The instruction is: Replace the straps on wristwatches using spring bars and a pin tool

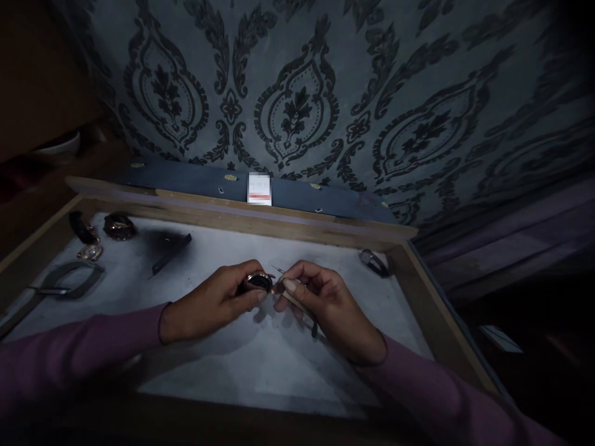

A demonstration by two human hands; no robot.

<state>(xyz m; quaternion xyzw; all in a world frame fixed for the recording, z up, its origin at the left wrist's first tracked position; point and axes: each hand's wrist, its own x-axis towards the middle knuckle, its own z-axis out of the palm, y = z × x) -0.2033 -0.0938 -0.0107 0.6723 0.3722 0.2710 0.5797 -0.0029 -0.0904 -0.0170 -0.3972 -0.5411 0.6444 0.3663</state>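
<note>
My left hand is closed around a watch with a dark face and a shiny gold-toned rim. The face tilts up between thumb and fingers. Just right of it, my right hand pinches a thin pointed metal tool, whose tip points up and left, close to the watch. A strip with a dark end shows below the right hand; whether it belongs to the tool or a strap I cannot tell. Both hands hover above the white-lined bottom of a wooden tray.
Several watches lie in the tray: a brown one, a gold-toned one, a grey strap loop at left and a dark one at right. A black flat piece lies behind my left hand. A small white card stands behind the rim.
</note>
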